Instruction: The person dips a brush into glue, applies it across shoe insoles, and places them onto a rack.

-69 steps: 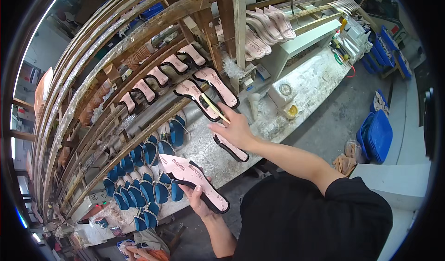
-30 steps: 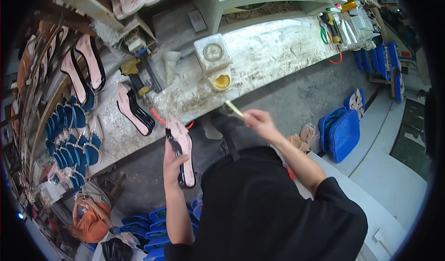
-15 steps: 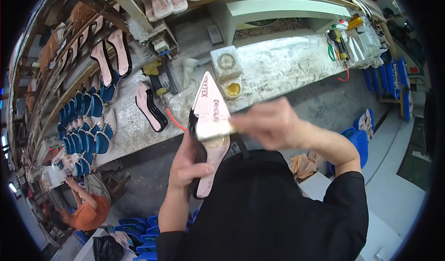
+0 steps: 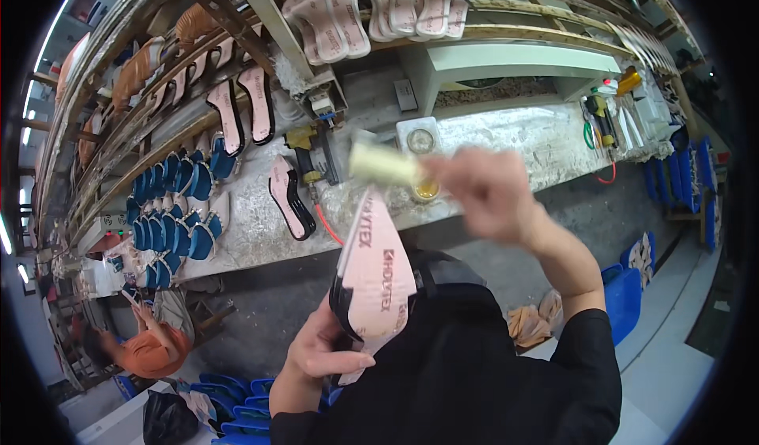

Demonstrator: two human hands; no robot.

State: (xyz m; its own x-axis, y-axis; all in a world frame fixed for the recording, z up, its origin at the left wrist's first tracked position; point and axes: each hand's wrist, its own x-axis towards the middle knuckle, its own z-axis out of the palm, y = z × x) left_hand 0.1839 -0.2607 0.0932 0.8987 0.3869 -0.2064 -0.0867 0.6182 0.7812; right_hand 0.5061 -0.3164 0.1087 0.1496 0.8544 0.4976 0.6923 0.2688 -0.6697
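My left hand [image 4: 320, 352] grips a stack of pointed shoe insoles [image 4: 378, 275], pink on top with black edges, thumb across the narrow part. The pointed end faces away from me, toward the workbench. In my right hand [image 4: 490, 192] is a flat brush [image 4: 385, 165] with pale bristles, smeared by motion, just above and beyond the tip of the stack. Partly behind that hand stands a small pot of amber liquid [image 4: 428, 189], beside a whitish container with a round opening [image 4: 419, 138]. The back end of the stack is partly hidden by my thumb and palm.
On the workbench [image 4: 506, 136] lie another insole stack [image 4: 289, 200], a yellow and black air tool [image 4: 312, 151] with a red hose, and blue shoe uppers [image 4: 170, 235]. More insoles line the racks [image 4: 328, 26]. A person in orange [image 4: 154, 352] sits at the left.
The brush has lifted off the insole's middle and moved forward past its tip. The stack sits lower and closer to me. The view has shifted, so the bench appears farther right.
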